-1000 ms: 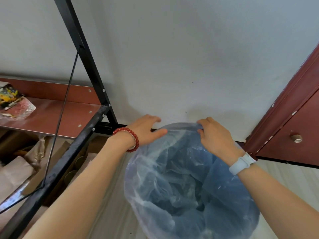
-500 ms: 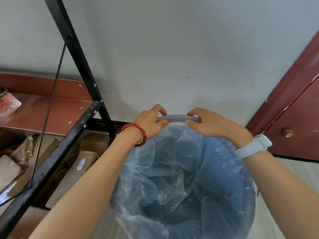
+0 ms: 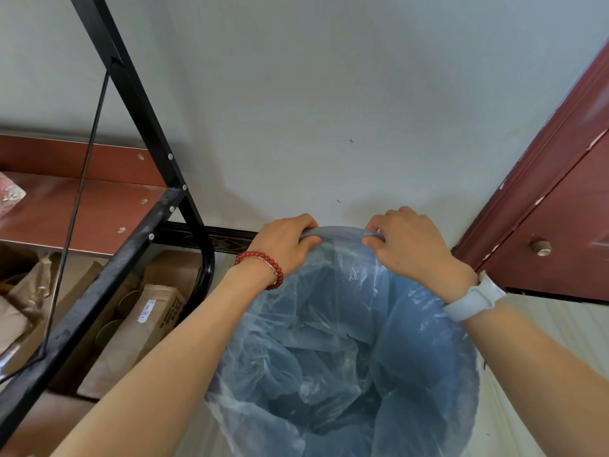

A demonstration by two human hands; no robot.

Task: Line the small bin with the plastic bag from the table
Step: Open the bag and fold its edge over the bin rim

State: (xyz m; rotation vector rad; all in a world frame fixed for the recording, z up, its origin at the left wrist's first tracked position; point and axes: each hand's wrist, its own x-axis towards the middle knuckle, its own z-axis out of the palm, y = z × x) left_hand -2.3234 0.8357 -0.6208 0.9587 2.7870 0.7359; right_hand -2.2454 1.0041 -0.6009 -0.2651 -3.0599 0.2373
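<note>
Since half a second ago, both hands have spread slightly along the far rim of the small bin [image 3: 339,231]. Left hand [image 3: 283,245] and right hand [image 3: 408,242] each have their grip closed on the plastic bag [image 3: 329,351], which sits inside the bin, against the wall [image 3: 329,110].

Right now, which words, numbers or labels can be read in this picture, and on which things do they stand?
None can be read for certain.
White label on the brown carton under the shelf: printed marks, too small to read.
Dark print along the carton's side: blurred, unreadable.
Plastic bag, bin rim: no text visible.
</note>
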